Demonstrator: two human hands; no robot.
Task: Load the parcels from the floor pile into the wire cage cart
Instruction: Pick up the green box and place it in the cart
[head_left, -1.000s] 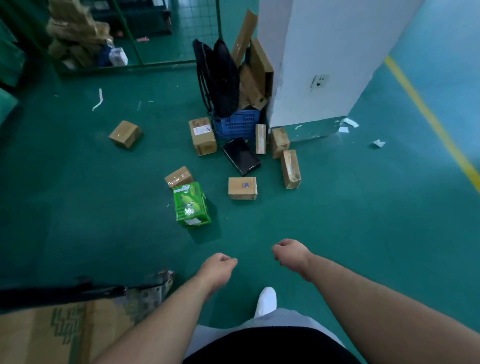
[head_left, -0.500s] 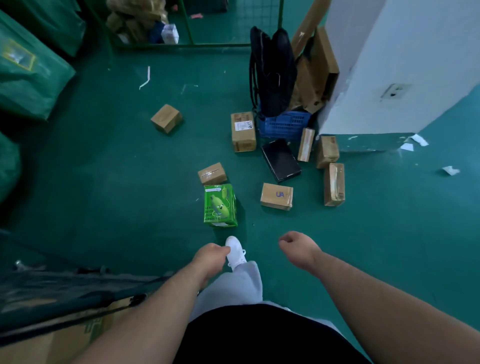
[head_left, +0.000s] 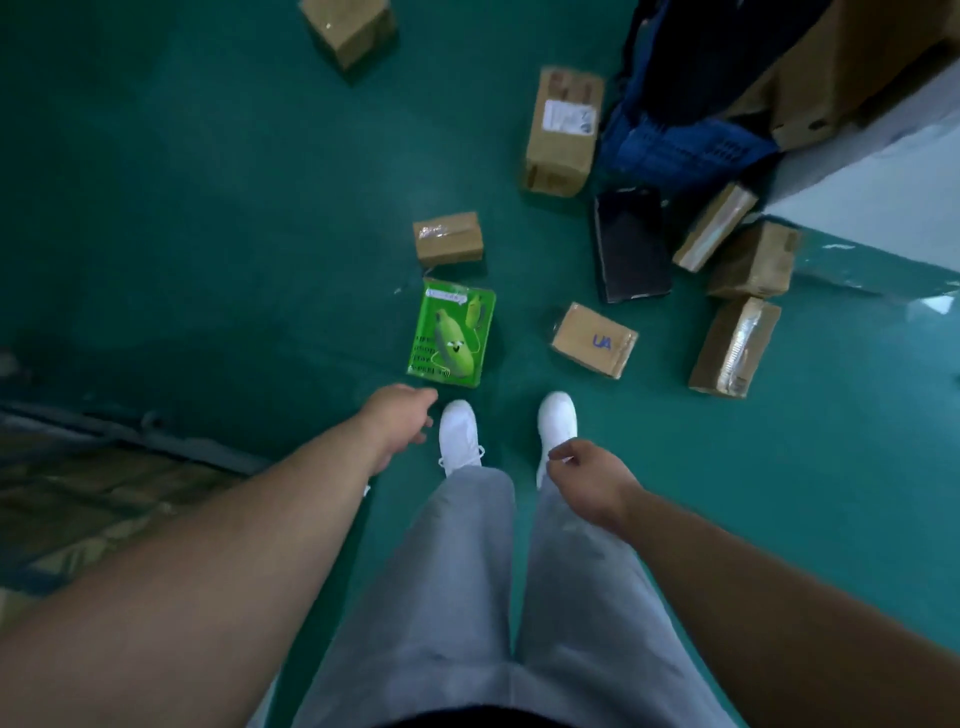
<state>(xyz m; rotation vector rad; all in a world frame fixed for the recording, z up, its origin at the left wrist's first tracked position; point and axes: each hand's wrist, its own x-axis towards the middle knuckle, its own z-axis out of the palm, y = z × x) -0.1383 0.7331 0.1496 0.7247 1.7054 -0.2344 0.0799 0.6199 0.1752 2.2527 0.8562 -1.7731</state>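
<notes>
Parcels lie scattered on the green floor ahead of my feet. Closest is a bright green box (head_left: 452, 333) with a cartoon print. Behind it sits a small taped brown box (head_left: 449, 240); to its right lies a brown box marked "UA" (head_left: 595, 340). Further right are a long brown box (head_left: 734, 347), another brown box (head_left: 752, 260) and a flat black parcel (head_left: 630, 244). A labelled carton (head_left: 563, 132) stands further back. My left hand (head_left: 397, 420) hangs empty just below the green box, fingers loosely curled. My right hand (head_left: 587, 474) hangs empty over my right shoe. The cart's edge (head_left: 130, 441) shows at the left.
A blue plastic crate (head_left: 680, 143) with a dark bag and flattened cardboard (head_left: 831, 67) leans against a white pillar (head_left: 883, 192) at the upper right. One more brown box (head_left: 348, 28) lies at the top. Open green floor spreads to the left and lower right.
I have stepped up to the pile and the view has tilted down; the green box now lies just in front of my shoes. Both hands stay empty, and the left has moved toward the green box.
</notes>
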